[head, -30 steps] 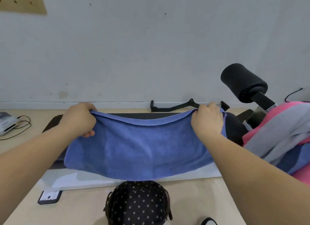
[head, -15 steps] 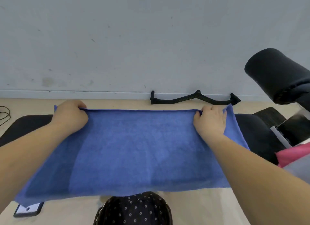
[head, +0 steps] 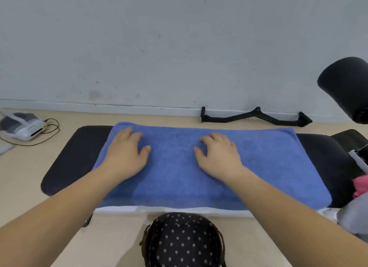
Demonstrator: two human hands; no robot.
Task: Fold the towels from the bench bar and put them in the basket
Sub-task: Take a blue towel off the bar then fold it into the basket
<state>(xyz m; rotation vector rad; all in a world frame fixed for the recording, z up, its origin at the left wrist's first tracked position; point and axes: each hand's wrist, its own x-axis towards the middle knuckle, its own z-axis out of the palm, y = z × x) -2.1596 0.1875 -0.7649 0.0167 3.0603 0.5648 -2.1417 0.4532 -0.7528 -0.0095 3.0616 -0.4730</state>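
Fingers (head: 125, 132) loosely spread and holding nothing: left hand (head: 127, 153) and right hand (head: 219, 155) palm-down, side by side on the blue towel (head: 268, 167).

Nearest the camera, a dark fabric basket (head: 183, 241) with small white dots, soft-sided, inside not visible. Just beyond it, a white strip (head: 119, 210) showing under the towel's near edge.

Towel laid lengthwise along the black bench pad (head: 69, 163): thick terry pile, matte, apparently doubled, corners rounded. Pad smooth and slightly glossy, bare at both ends.

Step in hand, by appearance: flattening before the next fold. Best done by sweeping both palms outward from the middle toward the short ends, pressing lightly to avoid dragging the layers askew, then squaring the edges before lifting.

At far right, pink cloth (head: 360, 185) and grey cloth (head: 354, 217), probably further towels.

Farther off, a black foam roller (head: 346, 87), cylindrical and matte, and a black metal handle (head: 254, 118) on the floor (head: 20, 177) against the wall (head: 179, 47).
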